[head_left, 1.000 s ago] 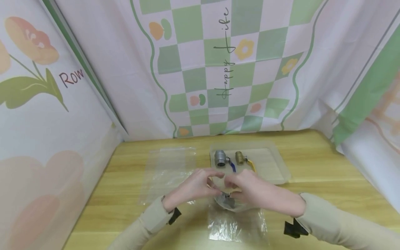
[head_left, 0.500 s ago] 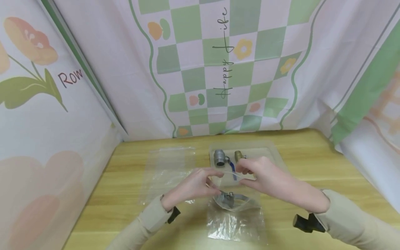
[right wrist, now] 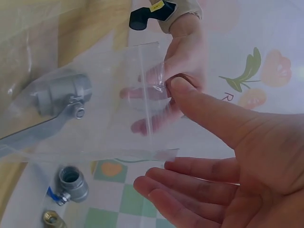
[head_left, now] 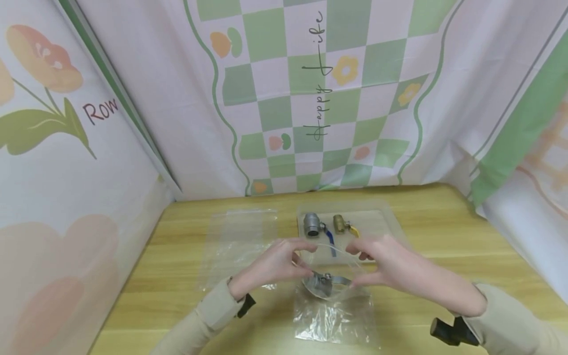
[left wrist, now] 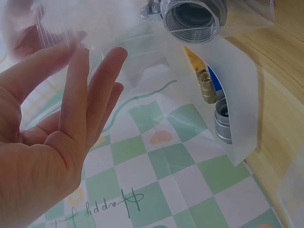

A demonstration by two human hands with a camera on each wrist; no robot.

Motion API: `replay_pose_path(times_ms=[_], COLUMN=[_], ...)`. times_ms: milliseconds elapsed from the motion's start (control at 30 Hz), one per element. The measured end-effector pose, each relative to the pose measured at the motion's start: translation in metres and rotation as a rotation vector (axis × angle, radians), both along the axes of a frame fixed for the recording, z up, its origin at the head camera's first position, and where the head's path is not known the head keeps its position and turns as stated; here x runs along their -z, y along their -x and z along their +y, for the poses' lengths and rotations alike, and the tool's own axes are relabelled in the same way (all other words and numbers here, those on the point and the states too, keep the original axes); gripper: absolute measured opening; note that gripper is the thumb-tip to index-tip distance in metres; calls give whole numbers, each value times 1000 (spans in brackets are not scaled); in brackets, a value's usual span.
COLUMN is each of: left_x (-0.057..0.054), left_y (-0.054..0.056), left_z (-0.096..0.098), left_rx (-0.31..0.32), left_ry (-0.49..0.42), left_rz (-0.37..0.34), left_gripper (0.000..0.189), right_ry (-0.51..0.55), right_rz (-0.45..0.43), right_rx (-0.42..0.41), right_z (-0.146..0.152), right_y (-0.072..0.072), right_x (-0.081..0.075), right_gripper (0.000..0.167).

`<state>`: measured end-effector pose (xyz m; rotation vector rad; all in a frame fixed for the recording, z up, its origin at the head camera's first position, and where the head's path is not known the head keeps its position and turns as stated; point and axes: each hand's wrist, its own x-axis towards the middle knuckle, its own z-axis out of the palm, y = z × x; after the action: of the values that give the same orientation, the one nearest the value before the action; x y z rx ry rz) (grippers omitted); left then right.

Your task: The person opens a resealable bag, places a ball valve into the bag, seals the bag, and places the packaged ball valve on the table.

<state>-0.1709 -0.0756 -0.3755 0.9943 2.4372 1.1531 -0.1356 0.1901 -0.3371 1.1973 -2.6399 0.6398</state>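
A clear zip bag stands partly raised over the table with a grey metal ball valve inside it. In the right wrist view, the valve's flat lever shows through the plastic. My left hand pinches the bag's top edge at the left, and its other fingers lie extended behind the film. My right hand is at the right part of the mouth, thumb and fingers spread apart with nothing gripped. The zip strip runs between the two hands.
Behind the hands, a translucent tray holds a grey valve with a blue lever and a brass valve with a yellow lever. More flat clear bags lie on the wooden table at the left. Printed curtains surround the table.
My right hand has moved from beside the left hand rightward along the bag's mouth, and its thumb and fingers have spread. The left hand has stayed in place.
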Motion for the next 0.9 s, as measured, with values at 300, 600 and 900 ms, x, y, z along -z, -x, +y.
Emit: replay_pose_path(times_ms=[300, 600, 900], left_x=[0, 0, 2], left_y=[0, 2, 3], left_z=[-2, -8, -15], left_rx=[-9, 52, 86], left_ry=[23, 24, 59], left_rz=[-21, 50, 40], left_gripper=[59, 57, 76], right_ry=[8, 64, 97], right_rz=[-94, -41, -59], right_rx=[4, 31, 28], right_z=[6, 12, 17], right_y=[-2, 1, 5], right_x=[12, 16, 18], right_gripper=[30, 20, 18])
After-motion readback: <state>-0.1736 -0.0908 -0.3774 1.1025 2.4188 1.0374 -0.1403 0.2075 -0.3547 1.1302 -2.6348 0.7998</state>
